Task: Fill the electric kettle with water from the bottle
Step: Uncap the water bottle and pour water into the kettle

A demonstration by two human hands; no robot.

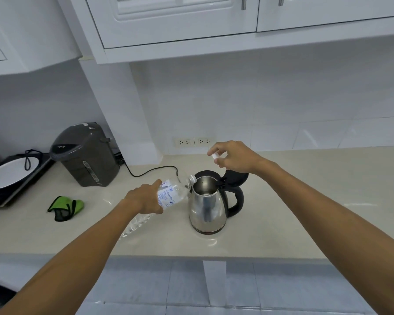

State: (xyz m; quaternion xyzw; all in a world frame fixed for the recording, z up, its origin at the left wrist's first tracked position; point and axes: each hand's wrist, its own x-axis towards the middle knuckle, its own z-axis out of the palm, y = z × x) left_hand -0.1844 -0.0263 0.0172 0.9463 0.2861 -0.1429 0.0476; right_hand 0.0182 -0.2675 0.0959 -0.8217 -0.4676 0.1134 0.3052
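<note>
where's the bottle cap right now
In the head view, the white cap is pinched in the right hand, held in the air right of centre, just above the kettle's open lid.

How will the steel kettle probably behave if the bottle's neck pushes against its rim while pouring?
The kettle looks nearly empty inside, so it is probably light and may slide on the smooth counter. Its wide base suggests sliding rather than tipping. The right hand holds only the cap, so nothing steadies it.
</note>
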